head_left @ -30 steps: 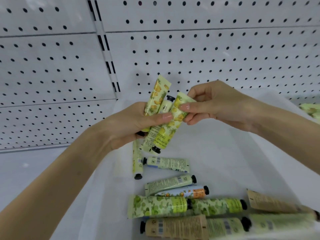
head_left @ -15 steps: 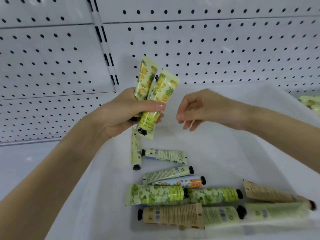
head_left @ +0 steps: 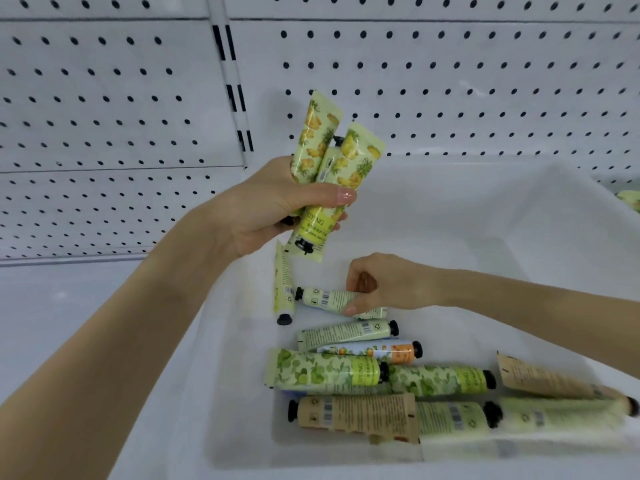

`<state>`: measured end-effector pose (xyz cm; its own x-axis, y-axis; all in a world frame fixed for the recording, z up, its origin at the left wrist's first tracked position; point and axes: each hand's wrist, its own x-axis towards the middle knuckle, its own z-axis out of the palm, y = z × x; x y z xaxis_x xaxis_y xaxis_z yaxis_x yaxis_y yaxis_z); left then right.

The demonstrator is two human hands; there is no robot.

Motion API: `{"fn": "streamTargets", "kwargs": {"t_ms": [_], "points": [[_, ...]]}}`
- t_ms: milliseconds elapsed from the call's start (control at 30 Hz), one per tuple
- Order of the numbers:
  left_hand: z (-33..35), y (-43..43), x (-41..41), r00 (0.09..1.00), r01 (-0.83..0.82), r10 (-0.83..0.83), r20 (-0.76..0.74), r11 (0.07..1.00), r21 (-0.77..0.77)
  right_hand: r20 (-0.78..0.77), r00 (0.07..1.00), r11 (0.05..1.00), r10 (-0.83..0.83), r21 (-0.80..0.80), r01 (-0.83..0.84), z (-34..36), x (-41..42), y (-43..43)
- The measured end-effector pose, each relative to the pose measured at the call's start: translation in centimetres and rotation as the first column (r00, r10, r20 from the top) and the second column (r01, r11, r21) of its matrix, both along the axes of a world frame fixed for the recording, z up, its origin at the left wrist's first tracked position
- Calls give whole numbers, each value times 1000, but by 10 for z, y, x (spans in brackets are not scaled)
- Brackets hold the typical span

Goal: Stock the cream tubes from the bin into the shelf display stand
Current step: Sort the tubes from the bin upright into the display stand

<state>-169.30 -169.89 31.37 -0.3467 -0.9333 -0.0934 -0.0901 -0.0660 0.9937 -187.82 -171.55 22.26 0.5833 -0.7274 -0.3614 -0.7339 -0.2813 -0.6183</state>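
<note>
Clutching a bundle of pineapple tubes [head_left: 341, 157] nearly upright, crimped ends up, the left grip [head_left: 273, 206] curls around them above the bin [head_left: 485, 237]. The right grip [head_left: 384, 285] pinches a pale tube [head_left: 329, 299] lying left-right inside, cap pointing left.

A white shelf [head_left: 69, 323] is carrying everything, stretching from the near left to a perforated white back panel [head_left: 450, 81] on the far side. A translucent white bin [head_left: 467, 209] is sitting directly on it, taking up the centre and right and reaching almost to the panel. Loose cream tubes [head_left: 322, 372] are lying flat on the bin's floor, clustering toward its near end, most showing black caps. At the far right edge, beyond the bin, something pale green [head_left: 630, 199] is showing at shelf level, too blurred to identify.
</note>
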Motion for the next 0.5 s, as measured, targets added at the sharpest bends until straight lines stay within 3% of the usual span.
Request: {"fn": "streamTargets", "kwargs": {"t_ms": [67,167,267,500], "points": [[1,0,0,1000,-14,14,-1,1000,9,-4,999,999,-39,26,39,8,-2,-3],[5,1,-2,999,-40,41,-13,998,45,105,983,983,-148,123,134,35,-15,-4],[8,3,-6,996,-84,85,-11,992,96,213,950,972,-227,109,208,72,-42,7],[32,15,-55,999,-39,36,34,993,113,528,728,898,-437,205,389,135,-139,62]]}}
